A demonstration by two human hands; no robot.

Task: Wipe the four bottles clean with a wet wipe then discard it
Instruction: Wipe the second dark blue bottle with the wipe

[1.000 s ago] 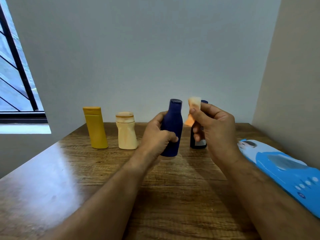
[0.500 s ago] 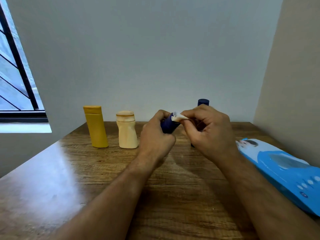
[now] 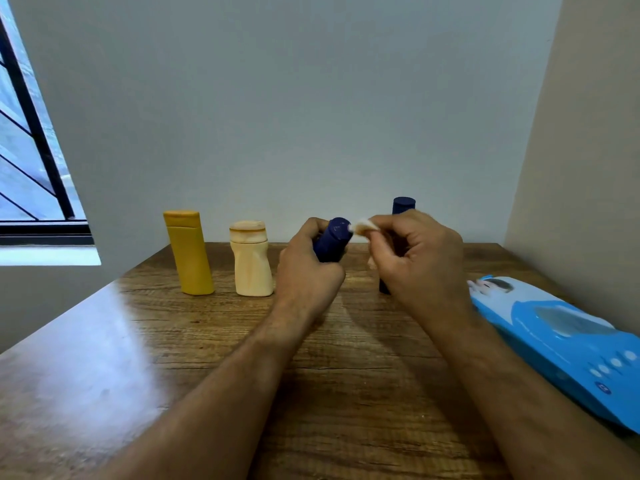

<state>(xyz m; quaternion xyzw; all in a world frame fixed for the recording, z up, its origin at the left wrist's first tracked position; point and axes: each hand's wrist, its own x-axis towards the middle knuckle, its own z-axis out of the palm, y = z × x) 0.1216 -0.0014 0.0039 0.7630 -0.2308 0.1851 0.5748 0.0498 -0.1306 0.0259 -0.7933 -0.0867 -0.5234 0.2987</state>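
Left hand [image 3: 308, 268] grips tilted navy bottle [image 3: 331, 240]; right hand [image 3: 420, 261] pinches wipe [image 3: 361, 226] against cap.

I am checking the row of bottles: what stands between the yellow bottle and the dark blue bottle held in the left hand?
In the head view, only the cream bottle stands between the yellow bottle and the dark blue bottle that the left hand grips.

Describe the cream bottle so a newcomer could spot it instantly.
On the wooden table, bottles stand along the back wall. The cream bottle is second from the left, beside the yellow bottle; it alone is pale, squat and pinched at the waist.
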